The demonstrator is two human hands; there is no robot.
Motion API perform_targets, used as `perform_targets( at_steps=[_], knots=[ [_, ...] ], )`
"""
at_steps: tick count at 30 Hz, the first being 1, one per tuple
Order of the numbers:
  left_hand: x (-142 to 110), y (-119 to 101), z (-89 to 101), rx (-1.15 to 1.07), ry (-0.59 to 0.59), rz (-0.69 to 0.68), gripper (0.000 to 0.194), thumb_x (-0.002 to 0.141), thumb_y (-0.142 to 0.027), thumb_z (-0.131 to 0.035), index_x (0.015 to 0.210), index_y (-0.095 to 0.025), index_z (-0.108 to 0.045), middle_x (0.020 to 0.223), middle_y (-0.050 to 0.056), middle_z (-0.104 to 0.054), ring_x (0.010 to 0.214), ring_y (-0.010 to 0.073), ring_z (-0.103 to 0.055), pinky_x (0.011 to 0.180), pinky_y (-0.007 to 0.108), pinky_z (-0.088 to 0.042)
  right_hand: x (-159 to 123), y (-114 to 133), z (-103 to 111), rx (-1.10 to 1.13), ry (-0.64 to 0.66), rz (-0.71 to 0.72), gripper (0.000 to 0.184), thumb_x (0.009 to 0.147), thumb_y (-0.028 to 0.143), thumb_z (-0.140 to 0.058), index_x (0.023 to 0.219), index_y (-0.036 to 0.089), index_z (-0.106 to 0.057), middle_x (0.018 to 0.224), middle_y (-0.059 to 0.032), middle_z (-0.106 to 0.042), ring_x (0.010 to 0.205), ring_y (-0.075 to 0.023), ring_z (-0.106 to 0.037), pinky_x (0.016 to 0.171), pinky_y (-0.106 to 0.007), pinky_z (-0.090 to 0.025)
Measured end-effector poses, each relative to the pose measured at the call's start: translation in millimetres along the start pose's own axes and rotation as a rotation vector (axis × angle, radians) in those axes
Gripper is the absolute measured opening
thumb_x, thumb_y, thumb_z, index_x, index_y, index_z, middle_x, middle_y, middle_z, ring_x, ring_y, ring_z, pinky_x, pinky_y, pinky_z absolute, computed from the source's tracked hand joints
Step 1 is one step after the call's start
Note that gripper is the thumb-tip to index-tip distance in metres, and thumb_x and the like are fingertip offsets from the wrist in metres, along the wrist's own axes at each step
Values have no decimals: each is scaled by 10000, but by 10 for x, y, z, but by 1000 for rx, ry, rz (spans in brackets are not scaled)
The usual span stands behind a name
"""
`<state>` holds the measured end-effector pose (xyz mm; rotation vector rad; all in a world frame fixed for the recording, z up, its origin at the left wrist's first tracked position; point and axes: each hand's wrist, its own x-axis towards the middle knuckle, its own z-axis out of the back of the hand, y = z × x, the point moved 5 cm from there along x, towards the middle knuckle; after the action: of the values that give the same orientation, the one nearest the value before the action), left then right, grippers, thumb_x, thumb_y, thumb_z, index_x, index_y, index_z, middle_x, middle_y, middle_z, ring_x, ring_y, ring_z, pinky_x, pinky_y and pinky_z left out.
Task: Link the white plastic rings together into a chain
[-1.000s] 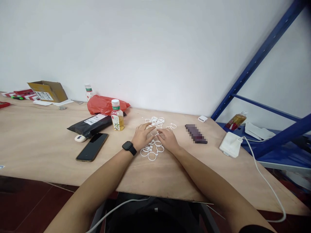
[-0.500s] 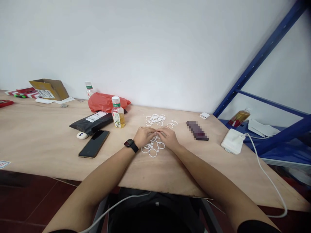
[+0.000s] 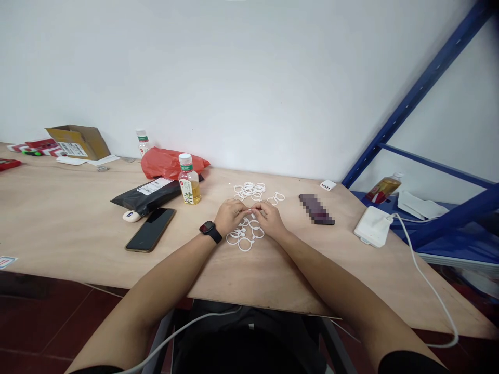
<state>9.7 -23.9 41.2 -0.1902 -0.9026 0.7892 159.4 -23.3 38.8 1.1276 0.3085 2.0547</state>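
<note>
Pinching noted at both hands: small white piece point(image 3: 252, 213) held btwn thumb & index tips of L hand point(image 3: 231, 218) and R hand point(image 3: 268, 219), tips nearly meeting; remaining fingers curled, partly hidden. Full shape of piece can't be told, b/c mostly covered by fingertips. Near rings point(image 3: 240, 236), white, seen overlapping on table point(image 3: 226, 275), just below fingers on wearer's side; far rings point(image 3: 249, 191) heaped beyond fingertips; ring pair point(image 3: 275, 198) lying beyond R fingers, apart from heap. Risks (judged): piece could be lost from pinch if one side is pulled harder or grip is eased unevenly, prob. dropped onto near rings & hard to pick out, all being white. Thin plastic (assumed) could be bent or cracked by excess fingertip force. Near rings could be snagged or scattered if hands are lowered w/o clearance; overlap could cause several to be dragged at once. Bottle point(image 3: 189, 186) & phone point(image 3: 150, 230), both L of fingers and well apart: low risk, poss. knocked only by wide L sweep.
</note>
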Motion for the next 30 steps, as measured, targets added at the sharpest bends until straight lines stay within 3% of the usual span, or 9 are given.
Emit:
perform_targets(
  at_steps=[3, 6, 11, 15, 20, 26, 30],
  knots=[
    [2, 2, -11, 5, -6, 3, 249, 923, -367, -568, 817, -188, -704, 789, 46, -689, 781, 176, -608, 780, 325, -451, 31, -84, 8, -24, 8, -1, 192, 937, 312, -496, 858, 215, -642, 834, -41, -669, 827, -193, -599, 784, -319, -467],
    [-8, 26, -17, 69, -3, 34, 191, 915, -332, -569, 927, -206, -713, 939, 54, -703, 913, 202, -614, 863, 363, -445, 70, -361, 95, -156, -10, -44, 217, 949, 313, -472, 970, 203, -658, 947, -67, -687, 924, -214, -596, 866, -348, -448],
    [-49, 36, -59, 139, 87, 39, 226, 862, -321, -606, 1046, -243, -711, 1125, 61, -667, 1063, 242, -583, 969, 438, -397, 38, -991, 324, -568, 67, -324, 305, 922, 310, -509, 1171, 204, -650, 1197, -123, -628, 1099, -291, -521, 939, -414, -380],
    [-55, 49, -91, 113, 127, 61, 229, 870, -352, -598, 1032, -241, -716, 1080, 60, -685, 1036, 238, -596, 951, 425, -414, -15, -1153, 332, -658, 188, -433, 244, 903, 327, -550, 1089, 261, -692, 1171, -99, -630, 1093, -298, -513, 904, -418, -376],
    [-41, 118, -76, 56, 64, 121, 242, 900, -364, -561, 1004, -219, -724, 1021, 72, -706, 990, 232, -622, 932, 410, -454, 13, -941, 204, -591, 200, -347, 178, 911, 245, -525, 967, 227, -693, 1080, -97, -635, 1062, -273, -527, 907, -422, -397],
    [-34, 300, -60, -338, -95, 319, 382, 943, -423, -476, 1147, -167, -673, 1182, 94, -686, 1098, 222, -621, 984, 382, -471, 59, -297, 95, -339, 72, 126, 205, 941, 229, -485, 987, 230, -684, 1174, -99, -604, 1129, -250, -518, 982, -431, -419],
    [-29, 343, -150, -580, -28, 392, 419, 900, -475, -532, 1087, -137, -694, 998, 82, -737, 886, 190, -673, 828, 329, -541, 23, -69, 2, -280, 116, 276, 218, 948, 226, -478, 998, 266, -687, 1184, -76, -620, 1121, -231, -540, 960, -419, -447]
  ],
)
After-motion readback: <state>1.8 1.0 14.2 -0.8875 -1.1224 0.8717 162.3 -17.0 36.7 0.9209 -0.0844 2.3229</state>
